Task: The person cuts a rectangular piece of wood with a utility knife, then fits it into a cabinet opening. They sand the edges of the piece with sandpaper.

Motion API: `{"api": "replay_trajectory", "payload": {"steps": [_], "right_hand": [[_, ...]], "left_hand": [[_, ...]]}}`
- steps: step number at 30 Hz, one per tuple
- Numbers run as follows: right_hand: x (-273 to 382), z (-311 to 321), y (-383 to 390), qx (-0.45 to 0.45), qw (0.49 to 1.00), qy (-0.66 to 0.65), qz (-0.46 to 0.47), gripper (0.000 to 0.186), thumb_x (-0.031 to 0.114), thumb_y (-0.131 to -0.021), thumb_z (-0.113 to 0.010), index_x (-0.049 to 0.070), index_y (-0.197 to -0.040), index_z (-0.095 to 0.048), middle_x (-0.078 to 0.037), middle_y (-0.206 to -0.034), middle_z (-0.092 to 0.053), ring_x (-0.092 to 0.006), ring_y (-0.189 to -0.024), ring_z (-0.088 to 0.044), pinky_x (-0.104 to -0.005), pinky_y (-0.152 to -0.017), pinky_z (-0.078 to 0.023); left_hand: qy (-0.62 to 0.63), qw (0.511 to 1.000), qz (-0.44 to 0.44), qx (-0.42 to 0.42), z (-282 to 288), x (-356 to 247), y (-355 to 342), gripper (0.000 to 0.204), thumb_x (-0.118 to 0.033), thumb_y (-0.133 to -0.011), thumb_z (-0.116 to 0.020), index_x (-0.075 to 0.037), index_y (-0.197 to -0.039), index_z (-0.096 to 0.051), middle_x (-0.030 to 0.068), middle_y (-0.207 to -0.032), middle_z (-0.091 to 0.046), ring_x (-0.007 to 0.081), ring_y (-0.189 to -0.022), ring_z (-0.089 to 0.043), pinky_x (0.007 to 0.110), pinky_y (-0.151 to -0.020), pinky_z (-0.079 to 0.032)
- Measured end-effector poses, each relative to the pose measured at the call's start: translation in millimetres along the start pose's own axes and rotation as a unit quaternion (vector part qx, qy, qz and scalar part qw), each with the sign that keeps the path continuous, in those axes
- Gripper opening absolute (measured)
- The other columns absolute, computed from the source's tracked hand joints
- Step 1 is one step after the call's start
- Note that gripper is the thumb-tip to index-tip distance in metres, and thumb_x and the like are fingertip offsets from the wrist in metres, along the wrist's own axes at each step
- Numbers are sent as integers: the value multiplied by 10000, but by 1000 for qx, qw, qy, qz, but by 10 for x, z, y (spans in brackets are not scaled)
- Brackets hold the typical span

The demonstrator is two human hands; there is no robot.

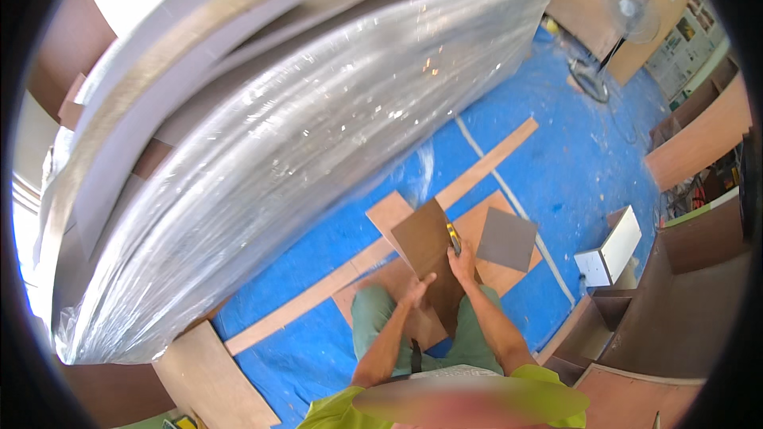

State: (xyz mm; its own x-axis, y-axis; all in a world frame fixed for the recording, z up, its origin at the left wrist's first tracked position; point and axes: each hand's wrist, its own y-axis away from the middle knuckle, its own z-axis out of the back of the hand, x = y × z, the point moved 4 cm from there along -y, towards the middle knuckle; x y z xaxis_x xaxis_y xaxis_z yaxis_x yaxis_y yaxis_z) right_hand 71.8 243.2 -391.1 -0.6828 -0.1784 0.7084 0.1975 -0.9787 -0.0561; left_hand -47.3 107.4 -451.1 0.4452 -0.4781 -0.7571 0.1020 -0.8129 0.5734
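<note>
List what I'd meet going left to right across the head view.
Plywood at lower left → left hand → right hand with knife → grey board → white box.

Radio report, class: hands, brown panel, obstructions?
Right hand holding yellow tool at right edge of brown panel. Left hand on left edge. Grey square off right, seemingly clear.

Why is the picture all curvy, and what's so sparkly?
Head view: the fisheye lens bends straight edges, mostly toward the black rim; head view: bright light glints off the clear plastic wrap, making white streaks; head view: the upper-left corner glares nearly white; head view: the brown board looks dull, without that sparkle.
</note>
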Motion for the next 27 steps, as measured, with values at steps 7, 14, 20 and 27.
{"api": "replay_trajectory", "payload": {"steps": [7, 14, 20, 27], "right_hand": [[97, 418, 309, -87, 995, -23, -45, 365, 282, -876, -653, -10, -1093, -622, -259, -991, -645, -437, -942, -626, -504, -836, -491], [271, 1059, 532, -99, 972, -196, -82, 286, 269, -911, -655, -4, -996, -652, -131, -786, -684, -257, -745, -668, -384, -710, -502], [796, 1752, 742, -107, 969, -223, 30, 238, 243, -920, -641, 9, -961, -652, -77, -712, -654, -189, -658, -633, -348, -648, -493], [889, 2082, 954, -70, 927, -368, 16, 186, 193, -946, -600, 25, -869, -621, -32, -652, -573, -130, -557, -566, -291, -514, -436]], "left_hand": [[-124, 982, -143, -1, -338, -148, 525, 659, -330, -942, -662, 18, -1451, -428, 163, -1416, -532, 291, -1316, -469, 400, -1111, -355], [-184, 951, -239, 70, -729, -834, 1352, 639, -342, -974, -610, 46, -1444, -415, 206, -1413, -528, 329, -1313, -478, 406, -1122, -348], [-195, 913, -340, 114, -1012, -1320, 2019, 544, -261, -997, -573, 34, -1433, -436, 198, -1395, -551, 318, -1300, -500, 394, -1107, -360], [-272, 882, -374, 89, -1336, -1335, 2342, 412, -114, -980, -563, 15, -1367, -509, 186, -1281, -630, 270, -1208, -566, 383, -1027, -424]]}}
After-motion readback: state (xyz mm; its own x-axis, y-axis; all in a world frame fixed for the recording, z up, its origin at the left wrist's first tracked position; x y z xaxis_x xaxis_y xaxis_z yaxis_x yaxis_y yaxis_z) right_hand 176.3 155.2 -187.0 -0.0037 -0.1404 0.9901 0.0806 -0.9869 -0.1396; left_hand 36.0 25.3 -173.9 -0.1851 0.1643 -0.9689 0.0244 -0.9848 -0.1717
